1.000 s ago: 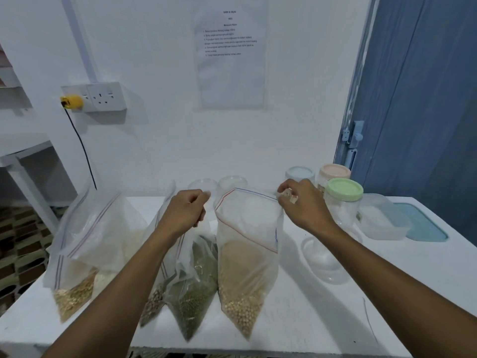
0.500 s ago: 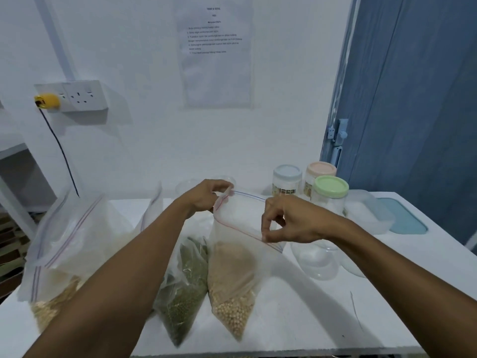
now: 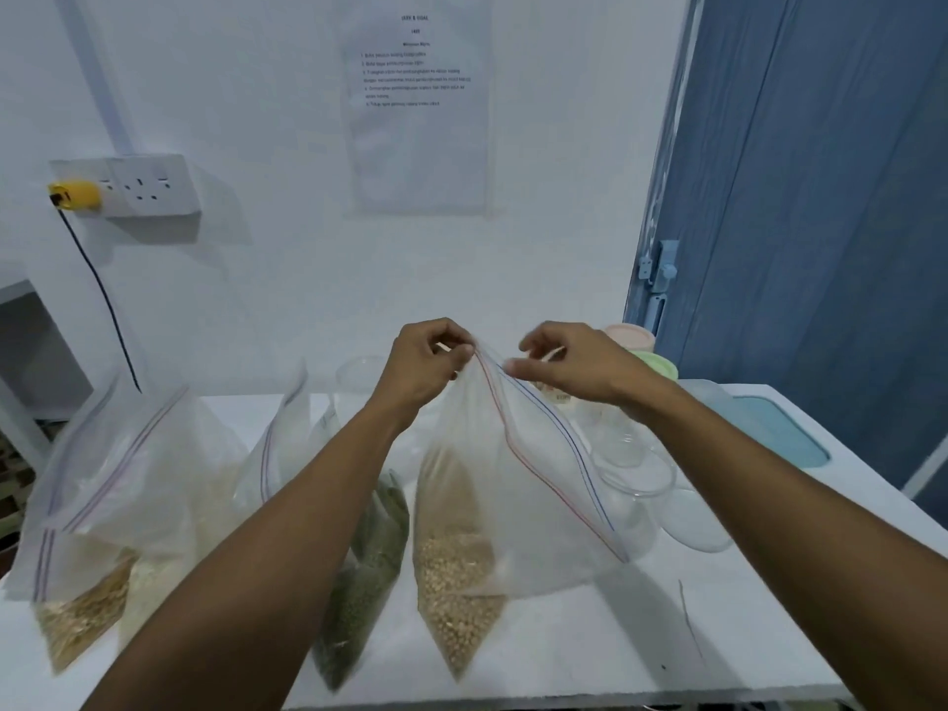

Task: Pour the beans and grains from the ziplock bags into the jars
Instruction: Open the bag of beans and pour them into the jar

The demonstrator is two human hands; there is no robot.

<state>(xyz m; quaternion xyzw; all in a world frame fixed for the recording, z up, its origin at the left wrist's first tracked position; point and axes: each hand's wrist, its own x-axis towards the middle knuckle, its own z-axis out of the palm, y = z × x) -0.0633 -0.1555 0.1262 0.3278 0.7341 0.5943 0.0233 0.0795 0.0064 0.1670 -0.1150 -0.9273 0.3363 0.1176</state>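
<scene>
White table (image 3: 718, 633) low in frame. At centre, pinching zip lips of the soft, bottom-heavy bag (image 3: 492, 454) with left hand (image 3: 420, 366) and right hand (image 3: 579, 372); probably slippery.

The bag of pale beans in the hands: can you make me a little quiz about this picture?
1. True or false: the left hand and the right hand both pinch the top of the pale-bean bag.
2. The neighbouring bag holds beans of which colour? A green, B red, C black.
3. Fill in: the plug in the wall socket is ____.
Key: 1 true; 2 A; 3 yellow.
</scene>
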